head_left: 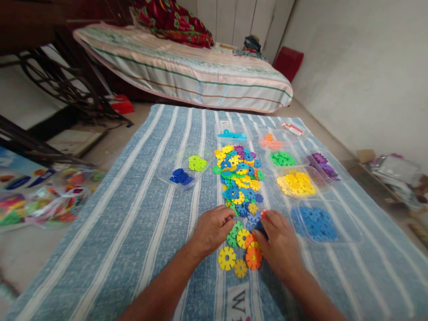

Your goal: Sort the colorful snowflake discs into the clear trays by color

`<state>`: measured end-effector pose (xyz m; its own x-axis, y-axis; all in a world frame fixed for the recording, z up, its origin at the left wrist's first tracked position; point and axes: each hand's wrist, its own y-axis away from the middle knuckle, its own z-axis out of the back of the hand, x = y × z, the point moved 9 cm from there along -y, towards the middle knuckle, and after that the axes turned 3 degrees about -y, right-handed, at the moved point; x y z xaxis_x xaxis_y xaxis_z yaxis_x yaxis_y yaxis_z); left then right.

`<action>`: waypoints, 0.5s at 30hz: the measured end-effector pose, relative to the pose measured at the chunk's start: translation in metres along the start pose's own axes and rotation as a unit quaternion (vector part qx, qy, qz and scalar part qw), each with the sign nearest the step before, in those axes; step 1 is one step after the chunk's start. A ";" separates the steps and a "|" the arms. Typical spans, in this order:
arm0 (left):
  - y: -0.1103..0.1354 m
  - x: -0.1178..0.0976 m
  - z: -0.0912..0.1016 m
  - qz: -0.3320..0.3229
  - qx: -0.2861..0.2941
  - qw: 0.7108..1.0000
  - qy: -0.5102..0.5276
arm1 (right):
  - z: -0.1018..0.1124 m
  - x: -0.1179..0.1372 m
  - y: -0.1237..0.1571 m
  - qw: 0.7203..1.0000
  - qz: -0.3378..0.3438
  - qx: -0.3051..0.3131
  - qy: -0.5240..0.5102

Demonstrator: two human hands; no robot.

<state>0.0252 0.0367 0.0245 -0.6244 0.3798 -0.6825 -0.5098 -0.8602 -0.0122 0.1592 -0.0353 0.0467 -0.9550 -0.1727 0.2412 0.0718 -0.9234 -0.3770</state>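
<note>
A heap of mixed coloured plastic snowflake discs (240, 178) lies in the middle of a blue striped cloth (133, 223). My left hand (212, 229) rests palm down at the heap's near end, fingers curled onto green discs. My right hand (279, 243) lies beside it, fingers bent over a dark blue disc and an orange one (253, 257). Between and below the hands sit a yellow disc (227, 258) and a smaller yellow one (240, 268). What the fingers pinch is hidden.
Clear trays hold sorted discs: blue (316, 223), yellow (297, 183), green (282, 158), purple (323, 166), orange (271, 141), teal (232, 134), and one with blue and lime (187, 169). A mattress (187, 71) lies beyond; toy packets (43, 196) at left.
</note>
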 end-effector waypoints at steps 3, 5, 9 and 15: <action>0.000 0.001 -0.001 0.005 0.000 1.000 0.000 | -0.007 -0.001 0.000 1.000 -0.020 0.016 -0.008; 0.000 0.002 -0.001 0.007 0.001 1.000 -0.002 | -0.011 -0.005 -0.001 0.999 -0.035 0.025 -0.027; 0.000 0.002 -0.002 0.004 0.003 1.000 -0.002 | -0.013 -0.017 -0.005 0.992 -0.071 0.017 -0.106; 0.000 0.000 -0.002 0.003 0.005 1.000 0.000 | 0.000 -0.026 -0.005 0.966 -0.133 0.000 -0.221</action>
<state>0.0260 0.0364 0.0232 -0.6276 0.3746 -0.6825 -0.5123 -0.8588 -0.0004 0.1832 -0.0261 0.0422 -0.7239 -0.0591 0.6873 -0.1584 -0.9555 -0.2490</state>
